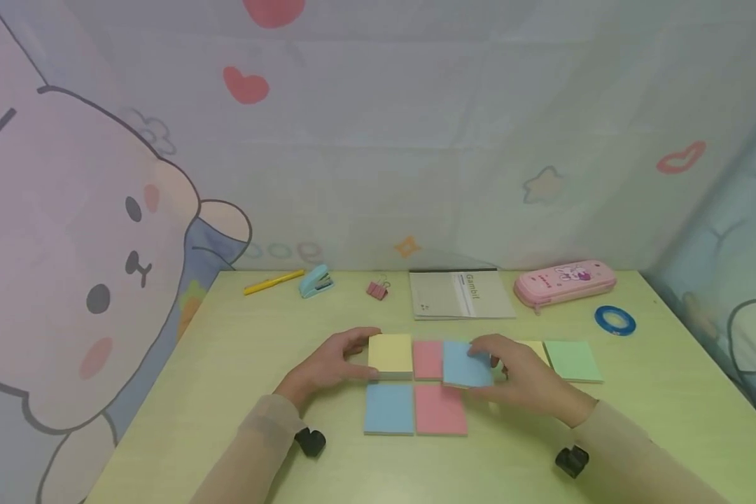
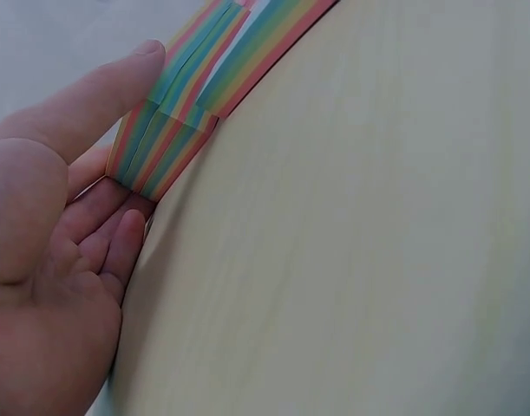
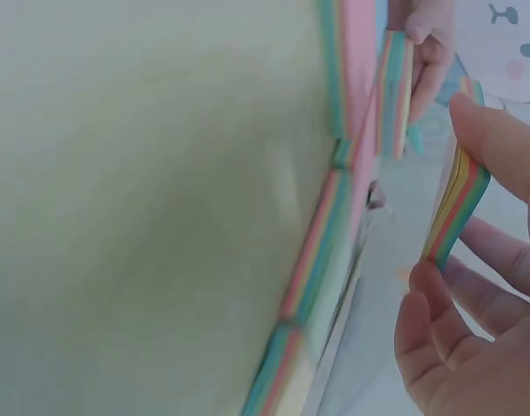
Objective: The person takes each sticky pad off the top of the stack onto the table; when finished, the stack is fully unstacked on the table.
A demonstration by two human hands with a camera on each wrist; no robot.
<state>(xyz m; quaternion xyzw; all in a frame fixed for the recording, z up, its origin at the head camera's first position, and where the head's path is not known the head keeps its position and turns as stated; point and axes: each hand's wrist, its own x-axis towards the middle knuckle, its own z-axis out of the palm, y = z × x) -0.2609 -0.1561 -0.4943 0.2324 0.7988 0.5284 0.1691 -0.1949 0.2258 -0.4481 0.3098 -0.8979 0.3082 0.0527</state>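
In the head view my left hand [image 1: 334, 360] grips the left side of a yellow-topped stack of sticky notes [image 1: 390, 353], thumb at the near side and fingers at the far side. Rainbow-striped edges of that stack [image 2: 165, 130] show up close in the left wrist view, with a seam between pads. Raised in my right hand [image 1: 523, 371] is a blue-topped sticky note pad [image 1: 465, 365], pinched between thumb and fingers. It partly covers a pink pad [image 1: 427, 360] beside the yellow stack. Nearer me lie a blue pad [image 1: 388, 409] and another pink pad [image 1: 439, 411], side by side.
Right of the hands lie a green pad [image 1: 573, 361] and a half-hidden yellow pad [image 1: 538, 350]. Along the back are a yellow pen [image 1: 274, 282], stapler [image 1: 316, 281], binder clips [image 1: 378, 288], notebook [image 1: 444, 295] and pink pencil case [image 1: 565, 282]. Blue tape [image 1: 615, 311] sits at right.
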